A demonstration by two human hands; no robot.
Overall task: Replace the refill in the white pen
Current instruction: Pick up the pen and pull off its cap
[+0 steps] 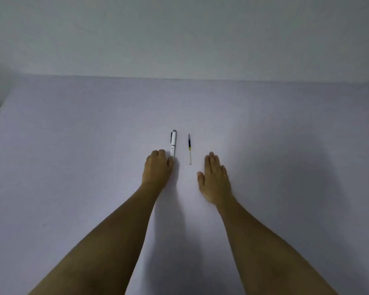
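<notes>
Left hand [157,167] curled, fingers bent under at the knuckles, thumb side touching the near end of the white pen [173,145]; whether the fingertips actually pinch the barrel cannot be told, since the back of the hand hides them. Right hand [215,177] flat and palm down on the surface, fingers straight and close together, thumb spread toward the middle, holding nothing. Both forearms bare, reaching in from the bottom edge and converging toward the centre.

White pen lying flat, pointing away from the person, dark clip and grey cap end at the far end, near tip meeting the left thumb. Spare refill [189,149] lying just beside the pen on its right, parallel to it and apart from it, dark at the far half, a yellowish band near the middle, clear tube toward the near end. Near end of the refill between the two hands, close to the right fingertips but not touching them.

Underneath, a pale lavender-grey cloth-covered table [73,145]. Beyond its far edge, a plain light wall [179,35].
</notes>
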